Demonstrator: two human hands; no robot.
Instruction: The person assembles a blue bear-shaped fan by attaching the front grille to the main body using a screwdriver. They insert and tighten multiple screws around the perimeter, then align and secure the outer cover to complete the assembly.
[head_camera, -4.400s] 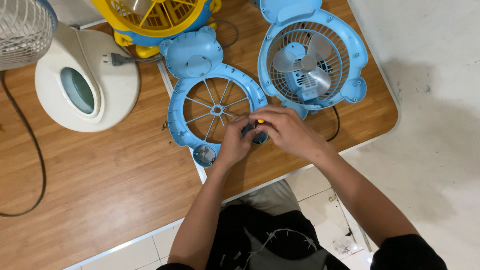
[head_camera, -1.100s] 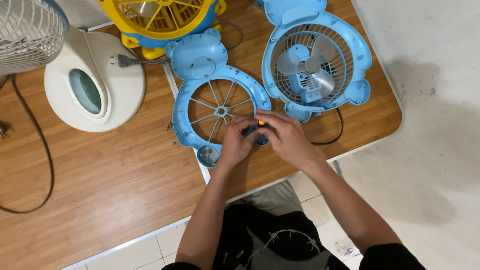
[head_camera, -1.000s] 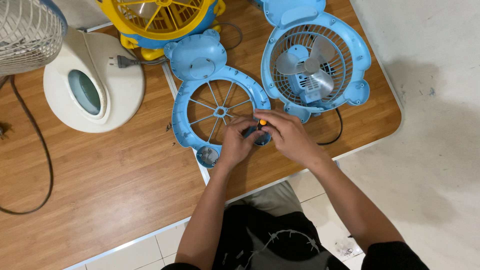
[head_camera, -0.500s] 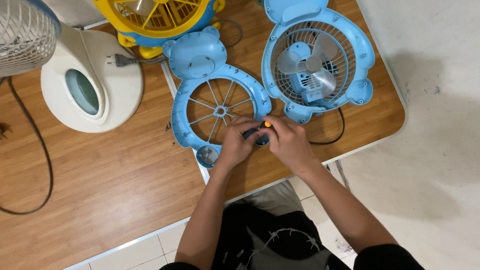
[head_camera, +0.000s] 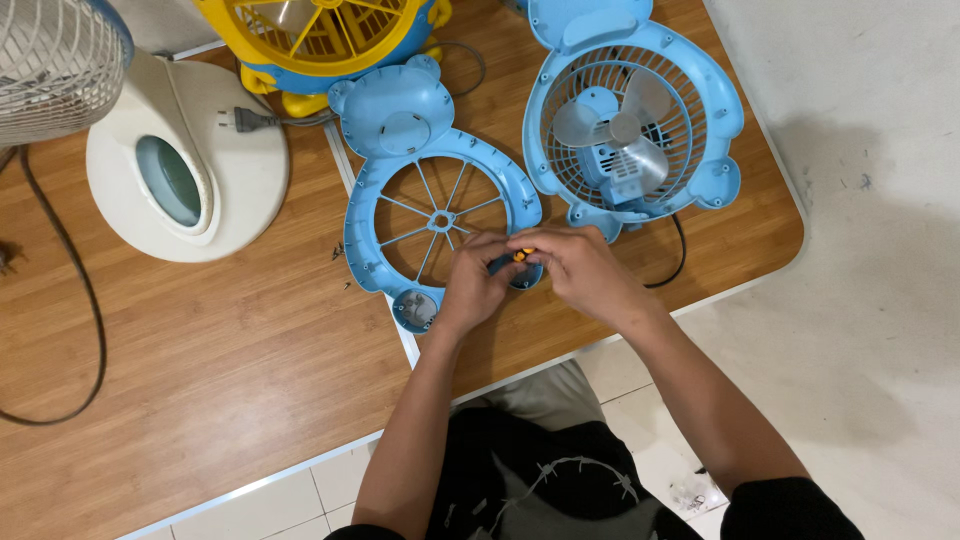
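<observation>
A light blue bear-shaped fan cover (head_camera: 400, 190) with thin spokes lies flat on the wooden table (head_camera: 220, 350). My left hand (head_camera: 470, 285) rests on its lower right foot and steadies it. My right hand (head_camera: 575, 270) meets the left over that foot, fingers closed on a small tool with an orange handle (head_camera: 519, 254), of which only the tip shows. The foot under the hands is mostly hidden.
The blue fan body (head_camera: 632, 115) with grey blades lies to the right, its black cord (head_camera: 672, 265) trailing near the table edge. A white fan base (head_camera: 185, 160), a plug (head_camera: 240, 121), a yellow fan (head_camera: 320, 35) and small loose screws (head_camera: 340, 252) sit to the left and back.
My right hand has shifted slightly back to the left over the cover's foot, and the orange handle moved with it. My left hand stays on the cover.
</observation>
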